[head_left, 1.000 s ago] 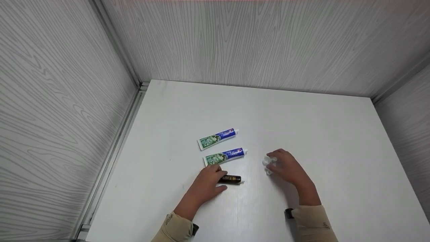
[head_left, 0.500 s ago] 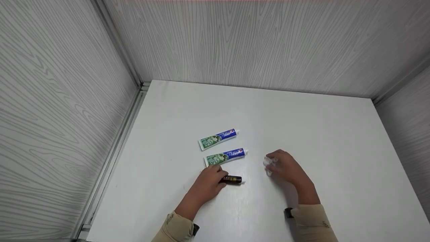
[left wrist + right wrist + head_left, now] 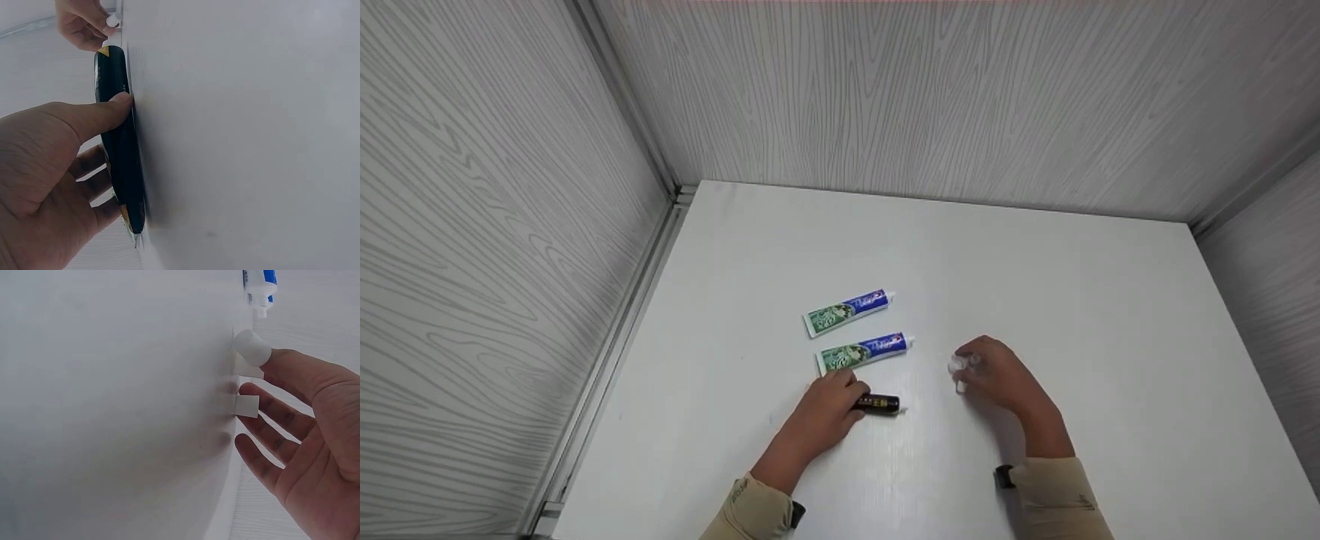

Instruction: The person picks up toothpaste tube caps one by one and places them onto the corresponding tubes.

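Observation:
My left hand [image 3: 826, 409] grips a black tube [image 3: 877, 403] with gold lettering, lying low along the table. In the left wrist view the thumb presses one side of the black tube [image 3: 115, 84] and the fingers curl behind it. The tube's white nozzle points right. My right hand [image 3: 996, 371] is bent over several small white caps [image 3: 958, 364]. In the right wrist view its thumb tip meets a tilted white cap [image 3: 252, 347], the index finger mostly hidden behind. Another cap [image 3: 246, 406] stands on the table by the other fingertips.
Two green-and-blue toothpaste tubes [image 3: 847, 313] lie beyond my left hand, nozzles to the right; the nearer toothpaste tube [image 3: 864, 352] is right at its knuckles. The white table [image 3: 1035, 285] is bounded by grey wood-grain walls [image 3: 885, 97] at the back and sides.
My left thumb has closed in against the black tube, which was lying under a looser hand a second ago. The right hand stays in place while the caps at its fingertips shift slightly.

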Tool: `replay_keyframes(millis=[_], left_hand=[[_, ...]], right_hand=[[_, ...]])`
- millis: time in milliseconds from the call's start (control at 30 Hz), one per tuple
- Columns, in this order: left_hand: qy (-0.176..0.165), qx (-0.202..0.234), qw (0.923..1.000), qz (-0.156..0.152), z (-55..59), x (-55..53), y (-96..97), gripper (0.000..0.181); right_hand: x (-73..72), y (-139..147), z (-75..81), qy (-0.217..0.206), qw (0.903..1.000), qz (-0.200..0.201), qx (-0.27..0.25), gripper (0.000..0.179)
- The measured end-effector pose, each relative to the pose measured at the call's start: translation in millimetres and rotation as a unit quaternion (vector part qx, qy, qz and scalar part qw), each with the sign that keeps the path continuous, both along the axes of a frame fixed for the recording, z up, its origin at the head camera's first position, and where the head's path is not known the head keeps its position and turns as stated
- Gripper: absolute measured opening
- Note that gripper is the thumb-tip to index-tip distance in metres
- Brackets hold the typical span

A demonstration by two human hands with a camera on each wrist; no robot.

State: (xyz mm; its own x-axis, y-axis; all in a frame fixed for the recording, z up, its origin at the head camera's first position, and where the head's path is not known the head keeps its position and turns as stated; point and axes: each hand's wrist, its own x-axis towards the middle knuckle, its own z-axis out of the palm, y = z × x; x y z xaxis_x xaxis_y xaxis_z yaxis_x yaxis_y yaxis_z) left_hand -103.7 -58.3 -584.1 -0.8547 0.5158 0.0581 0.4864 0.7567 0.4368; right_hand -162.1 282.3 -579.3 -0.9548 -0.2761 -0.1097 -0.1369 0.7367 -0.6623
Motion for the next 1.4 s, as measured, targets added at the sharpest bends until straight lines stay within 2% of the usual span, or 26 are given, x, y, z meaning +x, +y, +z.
replay_keyframes(millis=[567, 767, 1033, 1200, 1400], left_hand=[[0.001, 0.012, 0.9999, -0.001, 5.1, 0.7, 1.8, 0.033], [0.007, 0.023, 0.9997, 0.000, 8.8, 0.2, 2.0, 0.033], [0.008, 0.013, 0.9999, 0.004, 11.2, -2.3, 3.1, 0.034], [0.010, 0.029, 0.9995, 0.005, 13.5, -3.2, 2.9, 0.032], [0.009, 0.046, 0.9989, 0.004, 16.8, -5.2, 2.8, 0.033]], right_hand=[[6.4, 2.6, 5.5, 0.002, 0.9997, -0.016, -0.021, 0.031], [8.2, 4.0, 7.0, 0.027, 0.9993, -0.016, -0.018, 0.034], [11.2, 3.9, 11.5, 0.030, 0.9989, -0.019, -0.031, 0.037], [12.8, 3.6, 13.8, 0.041, 0.9986, -0.019, -0.027, 0.038], [15.4, 5.8, 14.5, 0.073, 0.9967, -0.005, -0.036, 0.035]])
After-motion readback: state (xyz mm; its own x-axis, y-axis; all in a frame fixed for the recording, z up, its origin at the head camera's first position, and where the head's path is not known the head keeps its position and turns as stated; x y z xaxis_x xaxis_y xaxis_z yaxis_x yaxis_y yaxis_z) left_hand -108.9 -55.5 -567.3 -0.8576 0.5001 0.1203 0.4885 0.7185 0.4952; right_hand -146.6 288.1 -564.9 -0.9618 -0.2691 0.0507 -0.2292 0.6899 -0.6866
